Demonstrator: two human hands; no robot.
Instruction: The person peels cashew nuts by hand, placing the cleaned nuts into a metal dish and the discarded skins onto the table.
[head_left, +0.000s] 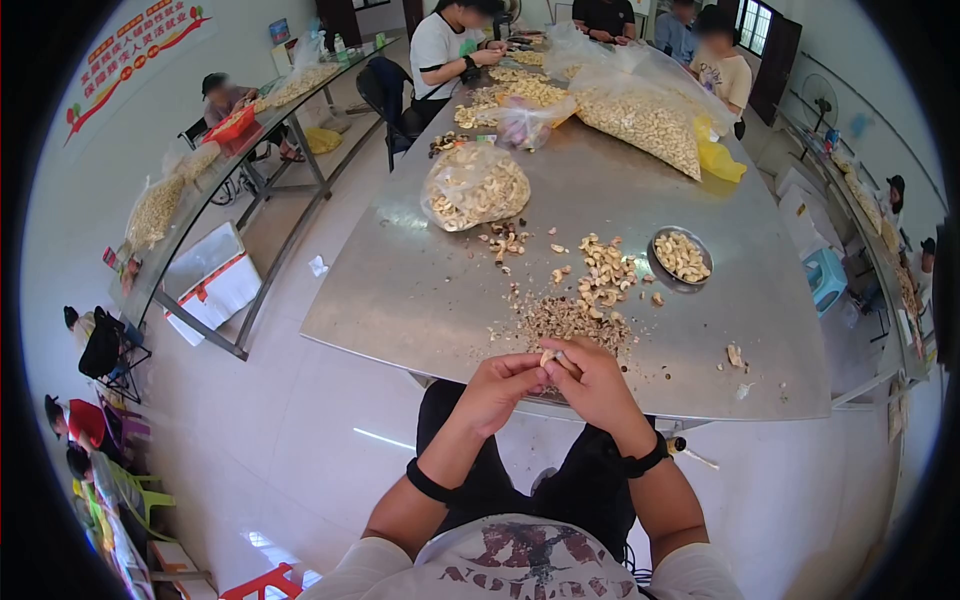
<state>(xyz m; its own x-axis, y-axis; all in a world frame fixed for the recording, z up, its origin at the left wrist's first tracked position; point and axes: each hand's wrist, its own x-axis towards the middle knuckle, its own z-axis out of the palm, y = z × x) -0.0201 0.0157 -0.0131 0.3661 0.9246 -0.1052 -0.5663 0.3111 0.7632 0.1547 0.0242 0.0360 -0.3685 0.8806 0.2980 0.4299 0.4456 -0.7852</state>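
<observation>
Over the near edge of the metal table (400, 290), my left hand (503, 388) and my right hand (592, 380) meet, fingers pinched together. Between their fingertips is a pale cashew (549, 357), partly covered; which hand bears it more is hard to tell. Just beyond lies a heap of brown skin bits (570, 318). Loose cashews (605, 265) are piled behind it, left of a round metal bowl (655, 262) holding cashews. A clear bag of cashews (478, 188) stands farther back on the left, with darker pieces (505, 240) in front.
A large clear bag of cashews (640, 110) and a yellow bag (718, 160) lie at the table's far right. Several people sit around the far end. Side tables with more nuts run along both walls. A white foam box (215, 285) is on the left floor.
</observation>
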